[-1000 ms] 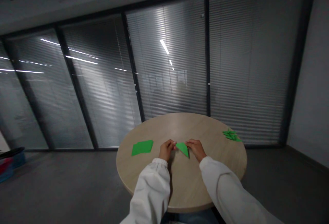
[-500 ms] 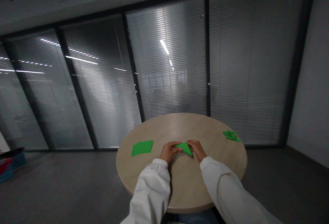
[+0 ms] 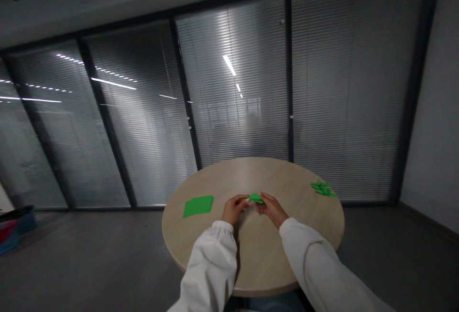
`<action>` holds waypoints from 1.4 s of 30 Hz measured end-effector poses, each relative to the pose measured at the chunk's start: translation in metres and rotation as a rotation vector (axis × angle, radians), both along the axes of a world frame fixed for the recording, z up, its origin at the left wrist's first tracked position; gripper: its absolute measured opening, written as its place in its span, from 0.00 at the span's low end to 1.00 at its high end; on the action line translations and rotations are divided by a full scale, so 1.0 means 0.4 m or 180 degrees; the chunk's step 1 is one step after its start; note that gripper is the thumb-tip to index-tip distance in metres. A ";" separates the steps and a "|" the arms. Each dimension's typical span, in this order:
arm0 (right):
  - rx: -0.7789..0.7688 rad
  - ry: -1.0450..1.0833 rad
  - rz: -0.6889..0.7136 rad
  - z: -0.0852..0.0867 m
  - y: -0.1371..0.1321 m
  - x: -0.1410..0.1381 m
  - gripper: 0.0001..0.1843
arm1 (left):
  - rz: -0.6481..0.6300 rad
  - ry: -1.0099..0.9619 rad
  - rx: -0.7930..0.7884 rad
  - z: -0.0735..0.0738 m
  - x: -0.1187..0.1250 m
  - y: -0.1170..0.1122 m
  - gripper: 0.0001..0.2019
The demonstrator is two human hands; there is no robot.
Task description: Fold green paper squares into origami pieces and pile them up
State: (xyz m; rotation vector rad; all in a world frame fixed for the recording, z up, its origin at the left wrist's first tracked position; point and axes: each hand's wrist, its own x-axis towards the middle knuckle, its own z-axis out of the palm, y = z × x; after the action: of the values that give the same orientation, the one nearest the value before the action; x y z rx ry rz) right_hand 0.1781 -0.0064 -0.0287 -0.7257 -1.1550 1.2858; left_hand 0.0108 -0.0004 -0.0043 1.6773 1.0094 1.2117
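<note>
A small piece of folded green paper (image 3: 256,198) sits at the middle of the round wooden table (image 3: 258,173), pinched between both hands. My left hand (image 3: 234,209) holds its left tip with the fingertips. My right hand (image 3: 271,209) grips its right side, with the fingers partly covering it. A flat stack of green paper squares (image 3: 198,206) lies to the left of my left hand. Several small folded green pieces (image 3: 323,188) form a loose pile near the table's far right rim.
Behind the table stands a glass partition with closed blinds (image 3: 233,87). Grey floor surrounds the table. A blue bin with red and black items (image 3: 14,228) sits on the floor at far left, and a pale wall (image 3: 430,111) runs along the right.
The green paper has gone from a larger triangle to a smaller folded shape. Both hands have closed in on it, and the stack and pile have not moved.
</note>
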 end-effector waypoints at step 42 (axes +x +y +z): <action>0.0923 -0.0643 -0.0218 0.028 -0.024 -0.004 0.15 | -0.0094 -0.0484 -0.0482 0.003 0.001 0.007 0.24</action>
State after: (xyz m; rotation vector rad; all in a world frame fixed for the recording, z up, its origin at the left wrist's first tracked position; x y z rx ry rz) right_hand 0.1763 -0.0161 -0.0176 -0.6827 -1.4326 0.9770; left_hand 0.0111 0.0023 -0.0031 1.4557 0.9552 1.1936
